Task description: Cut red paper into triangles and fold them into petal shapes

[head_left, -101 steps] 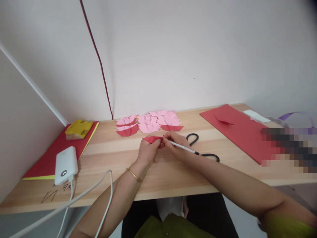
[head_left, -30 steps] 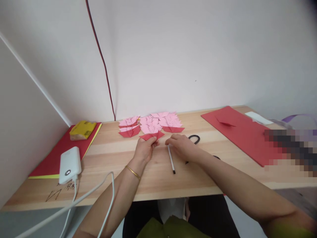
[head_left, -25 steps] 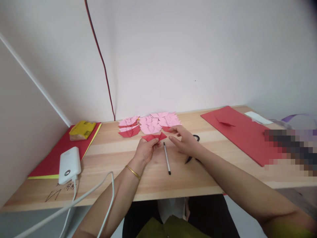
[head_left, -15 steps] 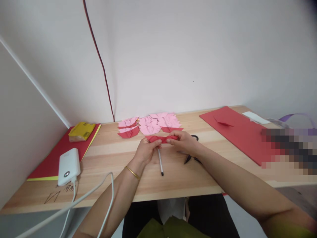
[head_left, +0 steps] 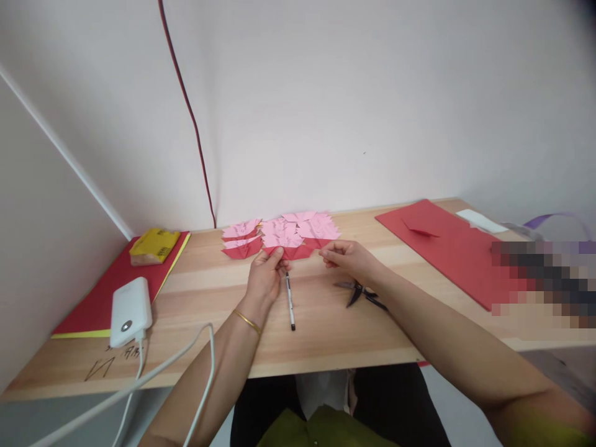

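Note:
My left hand (head_left: 264, 278) pinches a folded red paper piece (head_left: 294, 253) between thumb and fingers, just above the table. The piece is wide and boat-shaped, with pointed ends. At its right tip my right hand (head_left: 348, 257) is closed, thumb and forefinger together on the point. Below my left hand lies a white pen (head_left: 290, 301) with a black end. Black-handled scissors (head_left: 356, 293) lie spread under my right forearm, which partly covers them. Behind the held piece sit several folded pink paper pieces (head_left: 282, 231) and a few red ones (head_left: 243, 248).
On the left, a yellow packet (head_left: 155, 246) and a white power bank (head_left: 131, 310) with a cable (head_left: 139, 357) rest on or against red sheets (head_left: 93, 298). A stack of red paper (head_left: 447, 254), carrying one folded piece (head_left: 421, 231), lies right. White paper (head_left: 482, 220) lies behind it.
My right hand put the pen down on the table, then came to the red paper's right end. The paper is now spread wider and farther forward. The pen has shifted left.

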Available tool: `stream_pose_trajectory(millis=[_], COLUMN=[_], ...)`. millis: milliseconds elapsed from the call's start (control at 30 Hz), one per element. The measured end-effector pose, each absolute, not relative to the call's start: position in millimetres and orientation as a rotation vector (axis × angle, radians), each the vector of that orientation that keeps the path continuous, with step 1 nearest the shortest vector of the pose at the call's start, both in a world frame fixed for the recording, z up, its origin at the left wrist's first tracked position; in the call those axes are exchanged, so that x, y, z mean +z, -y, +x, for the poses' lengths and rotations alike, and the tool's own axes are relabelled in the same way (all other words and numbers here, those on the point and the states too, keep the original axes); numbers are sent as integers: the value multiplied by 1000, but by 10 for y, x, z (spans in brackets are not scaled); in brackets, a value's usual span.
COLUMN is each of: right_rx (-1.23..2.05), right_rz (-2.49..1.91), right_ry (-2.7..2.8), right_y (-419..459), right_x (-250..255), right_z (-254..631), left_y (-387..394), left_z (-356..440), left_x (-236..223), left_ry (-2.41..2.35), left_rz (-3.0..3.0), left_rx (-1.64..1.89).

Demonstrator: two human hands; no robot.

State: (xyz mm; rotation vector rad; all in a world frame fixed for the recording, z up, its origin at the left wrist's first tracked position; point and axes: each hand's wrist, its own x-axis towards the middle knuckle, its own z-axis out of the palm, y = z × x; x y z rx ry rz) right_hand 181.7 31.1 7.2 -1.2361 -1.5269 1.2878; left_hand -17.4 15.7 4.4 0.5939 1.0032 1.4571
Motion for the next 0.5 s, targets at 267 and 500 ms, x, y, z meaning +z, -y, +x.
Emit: stream_pose_trajectory(millis=[267, 500], right_rx=[1374, 1313], right_rz=[-1079, -1126], right_ry=[1564, 1504], right_y=[-291, -299], right_x=[45, -14], right_z=[1739, 1716], left_y=[-113, -143], left_z=[-127, -161], left_x=[0, -48], left_ry=[-963, -1131], left_rz=[765, 985], left_rx=[1256, 1367])
